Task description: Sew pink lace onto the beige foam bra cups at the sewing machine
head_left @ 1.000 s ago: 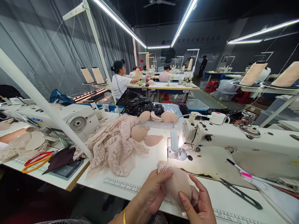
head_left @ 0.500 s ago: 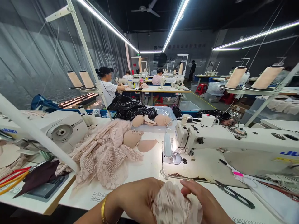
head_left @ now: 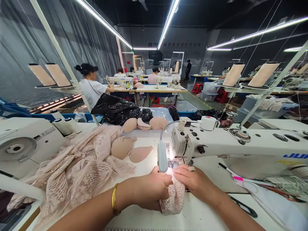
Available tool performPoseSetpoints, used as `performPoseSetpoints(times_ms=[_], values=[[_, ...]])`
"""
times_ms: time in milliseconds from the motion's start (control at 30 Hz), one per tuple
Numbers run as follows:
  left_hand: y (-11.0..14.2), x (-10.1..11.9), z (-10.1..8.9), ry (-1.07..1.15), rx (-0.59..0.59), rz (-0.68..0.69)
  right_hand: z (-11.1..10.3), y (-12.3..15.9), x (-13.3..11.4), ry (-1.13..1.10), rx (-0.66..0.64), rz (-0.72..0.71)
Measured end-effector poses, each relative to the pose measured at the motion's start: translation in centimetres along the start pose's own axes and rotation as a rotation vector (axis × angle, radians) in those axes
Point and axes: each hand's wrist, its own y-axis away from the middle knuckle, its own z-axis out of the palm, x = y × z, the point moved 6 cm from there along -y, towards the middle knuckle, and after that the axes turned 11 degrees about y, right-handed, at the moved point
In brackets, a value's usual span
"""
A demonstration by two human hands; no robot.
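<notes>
A piece of beige lace fabric (head_left: 173,200) lies at the needle area of the white sewing machine (head_left: 216,141), lit by a small gooseneck lamp (head_left: 162,157). My left hand (head_left: 154,186), with a gold bangle at the wrist, is closed on the lace from its left side. My right hand (head_left: 192,179) rests on the lace to the right of the lamp, fingers stretched forward and close to the presser foot. The lamp and my fingers hide the needle and the fabric's far edge.
Left of my hands spreads a heap of beige lace (head_left: 79,166). Behind it sit moulded bra cups (head_left: 122,147) and a flat cup piece (head_left: 141,154). Thread snips (head_left: 245,205) and a white cloth (head_left: 276,195) lie on the right. A co-worker (head_left: 90,85) sits beyond a black bag (head_left: 115,107).
Both hands have moved forward from the table's front to the machine's needle area, taking the lace with them. The camera view has shifted right.
</notes>
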Motion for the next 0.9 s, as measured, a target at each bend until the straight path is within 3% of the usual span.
performPoseSetpoints(times_ms=[300, 500, 900], values=[[0.5, 0.1, -0.9, 0.115, 0.041, 0.000, -0.3, -0.1, -0.4, -0.103, -0.049, 0.014], [0.5, 0.1, -1.2, 0.042, 0.089, -0.007, 0.1, 0.4, 0.3, -0.030, -0.052, 0.073], [0.1, -0.7, -1.0, -0.084, -0.036, -0.058, 1.6, 1.3, 1.2, -0.012, -0.236, 0.179]])
